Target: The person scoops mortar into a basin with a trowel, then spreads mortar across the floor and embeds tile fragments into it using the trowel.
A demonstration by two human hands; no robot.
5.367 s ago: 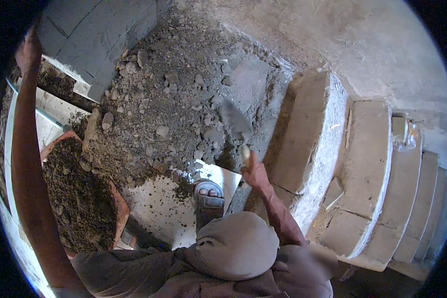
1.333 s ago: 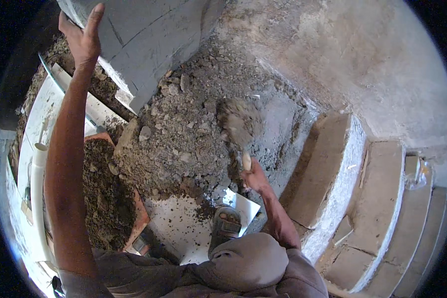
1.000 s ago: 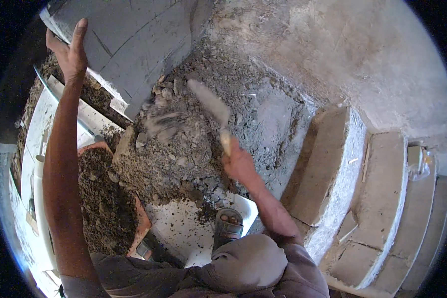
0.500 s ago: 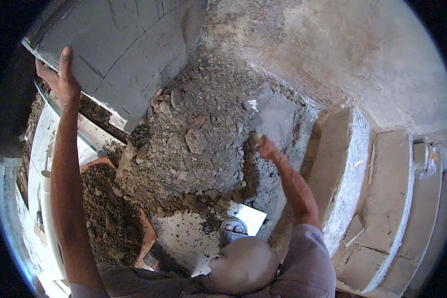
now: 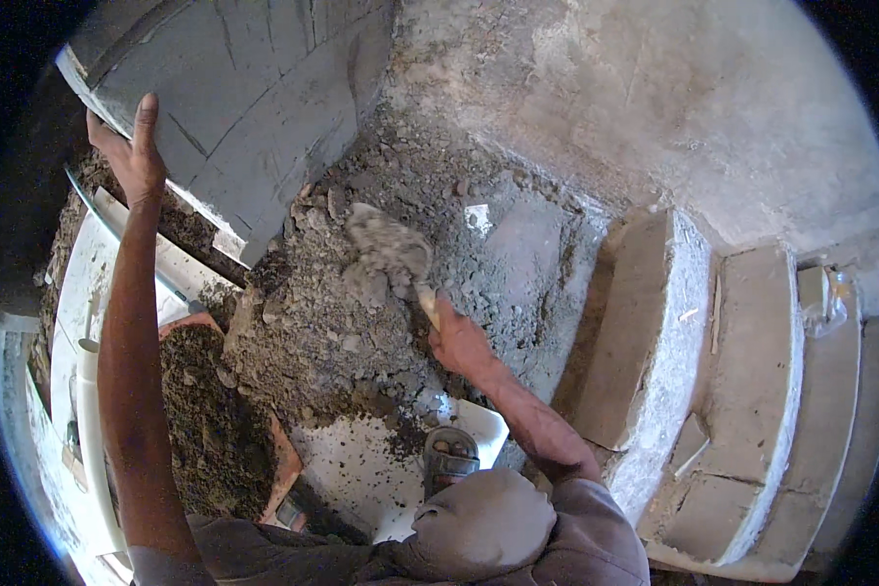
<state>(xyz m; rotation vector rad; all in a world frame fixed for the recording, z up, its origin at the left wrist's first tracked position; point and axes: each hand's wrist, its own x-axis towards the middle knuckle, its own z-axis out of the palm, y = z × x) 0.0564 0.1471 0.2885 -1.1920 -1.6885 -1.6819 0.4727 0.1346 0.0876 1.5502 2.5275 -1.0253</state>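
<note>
My right hand is closed round the pale wooden handle of a trowel. A heaped, blurred load of grey rubble and soil covers the trowel's blade, so its shape is hidden. Beneath and around it spreads a mound of loose soil and stones. At the upper left, my left hand grips the end of a grey rendered wall, thumb on the near face and the other fingers partly hidden round the edge.
An orange-rimmed container full of dark soil stands at the lower left, beside a white pipe. Concrete steps run along the right, with a clear plastic bag on one. My sandalled foot rests near a white board.
My right hand has moved left and nearer me with the trowel, which now carries rubble over the mound. My left hand keeps its grip on the wall's end.
</note>
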